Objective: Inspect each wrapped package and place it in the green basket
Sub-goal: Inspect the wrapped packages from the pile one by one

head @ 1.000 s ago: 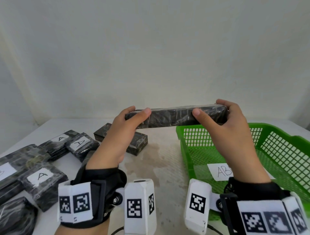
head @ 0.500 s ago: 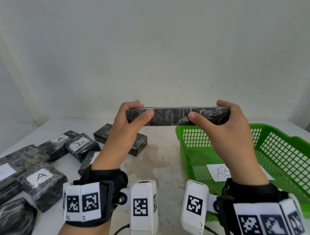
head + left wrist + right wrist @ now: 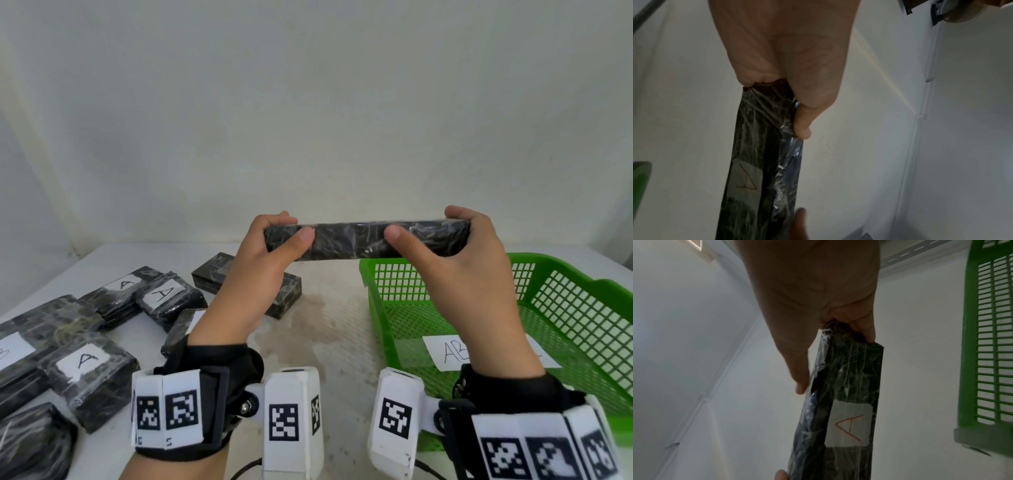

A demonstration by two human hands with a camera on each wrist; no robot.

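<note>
A flat black package wrapped in clear film (image 3: pixel 356 240) is held level in the air, edge toward me, above the table and the near-left corner of the green basket (image 3: pixel 582 308). My left hand (image 3: pixel 274 236) grips its left end, thumb on the near edge. My right hand (image 3: pixel 455 229) grips its right end the same way. The wrist views show the package (image 3: pixel 760 162) (image 3: pixel 846 386) with a white label marked with a red A (image 3: pixel 849 428) on its far face. The green basket holds only a paper slip reading AB (image 3: pixel 452 353).
Several more wrapped black packages lie on the white table at the left, some with white A labels (image 3: pixel 85 363) (image 3: pixel 164 294). One unlabelled package (image 3: pixel 284 294) lies behind my left hand. A plain wall stands behind the table.
Both hands have raised the package slightly and turned it so its thin edge faces me. The grip at both ends is unchanged.
</note>
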